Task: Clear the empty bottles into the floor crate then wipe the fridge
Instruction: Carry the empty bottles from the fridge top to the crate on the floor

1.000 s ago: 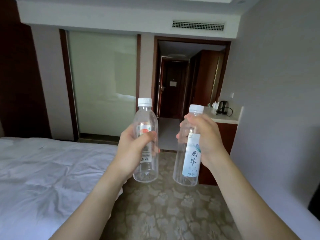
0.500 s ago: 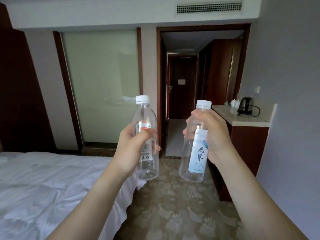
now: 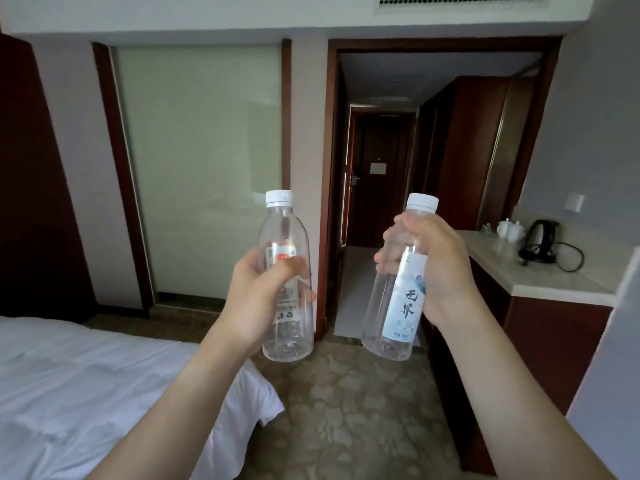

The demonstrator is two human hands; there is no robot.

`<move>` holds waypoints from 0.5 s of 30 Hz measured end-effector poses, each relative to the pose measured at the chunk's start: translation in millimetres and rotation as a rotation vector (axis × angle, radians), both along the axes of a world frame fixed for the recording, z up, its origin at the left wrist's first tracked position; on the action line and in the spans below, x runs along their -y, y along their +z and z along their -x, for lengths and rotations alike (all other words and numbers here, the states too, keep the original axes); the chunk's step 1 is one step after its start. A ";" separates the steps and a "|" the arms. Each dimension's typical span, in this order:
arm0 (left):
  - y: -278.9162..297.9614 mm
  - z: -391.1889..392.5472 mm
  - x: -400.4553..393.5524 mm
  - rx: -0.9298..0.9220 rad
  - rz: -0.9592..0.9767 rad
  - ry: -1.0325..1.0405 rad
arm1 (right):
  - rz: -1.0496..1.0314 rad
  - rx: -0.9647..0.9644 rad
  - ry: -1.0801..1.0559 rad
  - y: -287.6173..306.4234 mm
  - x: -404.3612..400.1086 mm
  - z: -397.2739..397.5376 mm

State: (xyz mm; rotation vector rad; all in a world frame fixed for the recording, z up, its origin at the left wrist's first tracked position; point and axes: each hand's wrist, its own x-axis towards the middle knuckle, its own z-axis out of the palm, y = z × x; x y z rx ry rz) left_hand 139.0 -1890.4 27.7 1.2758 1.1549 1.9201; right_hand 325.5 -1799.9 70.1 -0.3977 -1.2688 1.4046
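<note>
Left hand: wrapped tight around the red-label bottle.
Right hand: wrapped tight around the blue-label bottle.

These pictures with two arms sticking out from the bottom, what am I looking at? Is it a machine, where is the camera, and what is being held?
No machine here: these are a person's own bare arms. The camera is worn on the person's head and looks forward and down, so the arms seem to grow out of the bottom edge.

The left hand holds a clear bottle with a red-marked label, upright. The right hand holds a clear bottle with a pale blue label, tilted a little. Both look empty and have white caps.

The place looks like a hotel room. A white bed lies at lower left, and patterned carpet covers the floor. On the counter at right stand a black kettle and some white crockery. No crate or fridge shows.
</note>
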 end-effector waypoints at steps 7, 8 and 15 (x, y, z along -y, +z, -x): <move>-31.5 94.3 -149.0 -0.028 0.024 0.043 | -0.017 0.069 -0.029 -36.0 -154.2 95.1; -32.3 110.1 -173.0 -0.027 0.020 0.058 | -0.024 0.088 -0.027 -34.9 -177.2 112.2; -17.8 199.5 -334.6 -0.043 0.019 0.051 | -0.070 0.139 -0.097 -10.8 -326.7 207.3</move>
